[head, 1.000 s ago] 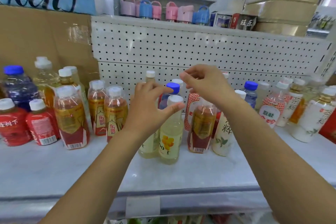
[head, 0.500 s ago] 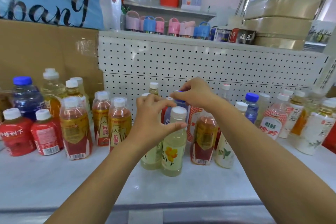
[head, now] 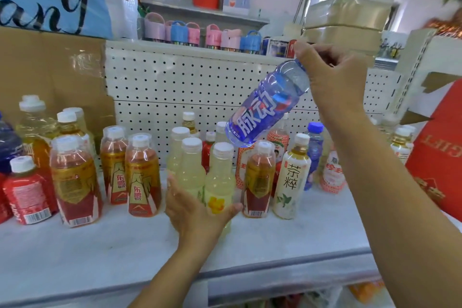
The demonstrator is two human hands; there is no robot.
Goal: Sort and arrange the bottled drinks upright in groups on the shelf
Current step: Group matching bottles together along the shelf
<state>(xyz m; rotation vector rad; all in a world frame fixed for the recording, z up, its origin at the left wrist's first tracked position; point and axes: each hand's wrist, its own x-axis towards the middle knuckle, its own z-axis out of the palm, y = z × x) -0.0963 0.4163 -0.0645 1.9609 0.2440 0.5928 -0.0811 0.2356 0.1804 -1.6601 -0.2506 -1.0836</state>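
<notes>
My right hand (head: 332, 75) pinches the cap end of a blue drink bottle (head: 267, 105) and holds it tilted in the air above the middle of the shelf. My left hand (head: 197, 210) wraps around the lower part of a pale yellow bottle (head: 220, 180) that stands upright at the front. Two more pale yellow bottles (head: 191, 167) stand just behind it. Amber bottles with red-gold labels (head: 142, 175) stand to the left, another amber one (head: 258, 180) to the right, next to a white tea bottle (head: 291, 180).
The white shelf (head: 100, 252) has a perforated back panel (head: 187, 87). Red bottles (head: 30, 190) and a dark blue bottle (head: 7, 147) stand far left. A second blue bottle (head: 313, 155) and white-red bottles stand right, beside a red gift box (head: 440, 157).
My right hand has lifted the blue bottle by its cap out of the cluster, up and to the right. My left hand has dropped from the yellow bottle's cap to its body.
</notes>
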